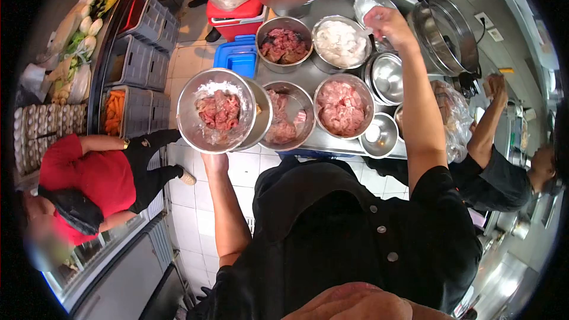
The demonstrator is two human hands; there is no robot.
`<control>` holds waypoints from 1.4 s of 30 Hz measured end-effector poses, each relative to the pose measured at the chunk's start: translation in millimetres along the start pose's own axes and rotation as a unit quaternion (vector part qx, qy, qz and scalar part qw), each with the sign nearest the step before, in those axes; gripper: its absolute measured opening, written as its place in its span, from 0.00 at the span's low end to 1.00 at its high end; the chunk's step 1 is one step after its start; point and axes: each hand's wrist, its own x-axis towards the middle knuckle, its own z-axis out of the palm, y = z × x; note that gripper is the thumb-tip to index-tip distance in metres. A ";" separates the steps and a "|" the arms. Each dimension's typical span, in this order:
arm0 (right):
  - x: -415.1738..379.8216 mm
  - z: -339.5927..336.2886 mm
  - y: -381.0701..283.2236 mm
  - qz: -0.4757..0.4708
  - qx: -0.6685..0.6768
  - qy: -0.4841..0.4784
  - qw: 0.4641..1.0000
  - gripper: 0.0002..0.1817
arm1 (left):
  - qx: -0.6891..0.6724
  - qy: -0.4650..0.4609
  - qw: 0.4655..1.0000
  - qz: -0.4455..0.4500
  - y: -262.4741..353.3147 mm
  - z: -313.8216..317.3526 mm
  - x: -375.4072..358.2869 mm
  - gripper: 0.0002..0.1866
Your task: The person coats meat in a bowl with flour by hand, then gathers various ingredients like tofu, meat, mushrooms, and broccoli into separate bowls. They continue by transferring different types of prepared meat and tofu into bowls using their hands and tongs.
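Note:
My left hand grips the near rim of a steel bowl, tilted toward me, with raw red meat and white powder inside. My right hand reaches far out over the counter and holds a spoon above a bowl of white powder. Between the hands on the steel counter stand a bowl of pale meat, a bowl of dark meat and a half-filled bowl. My black shirt fills the lower view.
Empty steel bowls and a large pot stand at the right. A person in black works at my right. A person in red crouches at the left by grey crates and vegetables. A red cooler sits beyond.

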 end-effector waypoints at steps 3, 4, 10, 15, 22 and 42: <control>-35.6 -34.3 -32.2 0.004 -0.038 0.028 0.999 0.07 | 0.129 -0.039 0.990 0.052 -5.9 -1.8 8.9 0.30; -46.9 -44.2 -27.6 0.009 -0.042 0.037 0.998 0.07 | 0.011 -0.028 0.999 0.026 -3.7 4.6 9.6 0.30; -88.2 -44.2 32.7 0.029 -0.248 -0.012 0.968 0.13 | 0.004 0.012 1.000 0.025 10.4 28.1 15.3 0.25; -45.9 -5.1 68.2 -0.085 -0.516 0.025 0.852 0.12 | -0.029 0.014 0.999 -0.022 8.9 37.5 10.4 0.23; 72.8 129.2 104.9 -0.095 -0.262 0.054 0.959 0.05 | -0.085 0.028 0.996 -0.006 7.8 42.3 -2.2 0.29; -134.9 -8.0 127.6 0.008 -0.273 0.222 0.936 0.14 | -0.075 0.006 0.997 -0.012 8.2 29.4 10.8 0.26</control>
